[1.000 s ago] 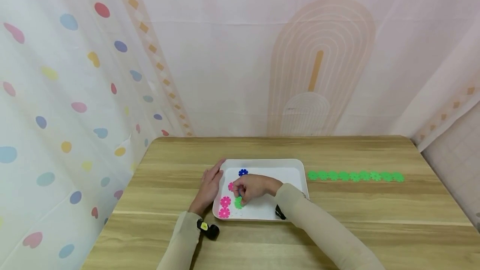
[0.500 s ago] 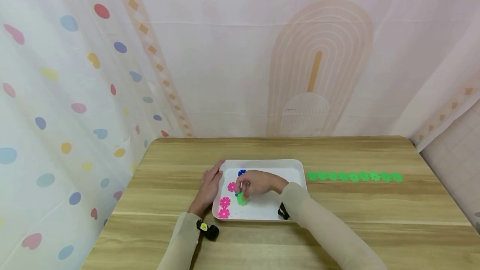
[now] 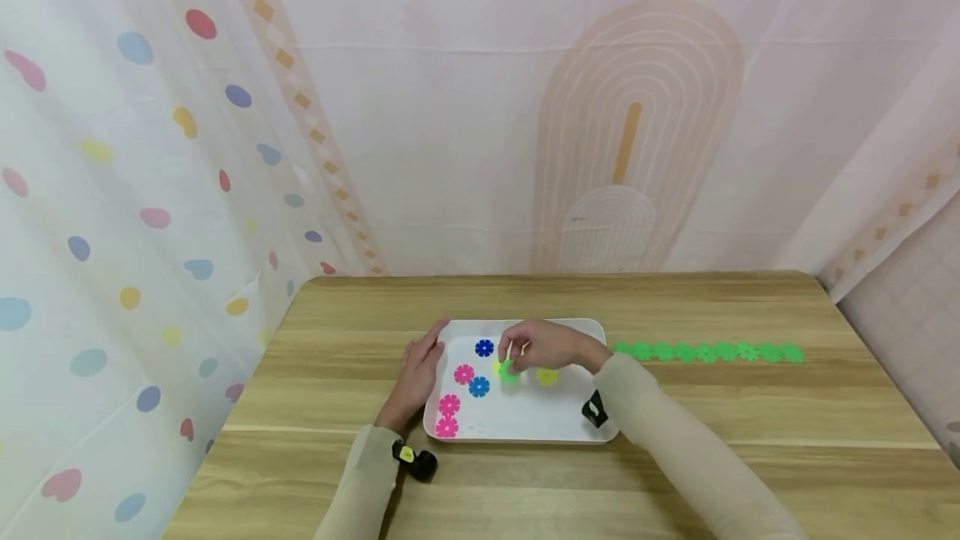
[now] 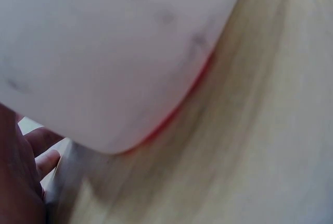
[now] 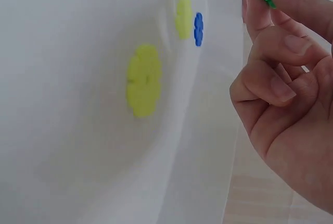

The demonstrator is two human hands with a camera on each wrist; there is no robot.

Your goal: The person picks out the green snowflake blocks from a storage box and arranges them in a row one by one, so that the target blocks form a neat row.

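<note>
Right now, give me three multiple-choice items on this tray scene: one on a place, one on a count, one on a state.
1. Where does the row of green pieces lie?
A. inside the tray
B. on the table to the right of the tray
C. under the left hand

2. How many pink pieces lie in the white tray?
A. one
B. three
C. five

3. What is the right hand doing?
A. pinching a green piece above the tray
B. lying flat on the table
C. gripping the tray's rim

Answers:
1 B, the green chain lies on the wooden table beyond the tray's right edge.
2 B, three pink pieces show near the tray's left side.
3 A, the right wrist view shows a green edge between fingertips; the left hand rests at the tray's left rim.
</note>
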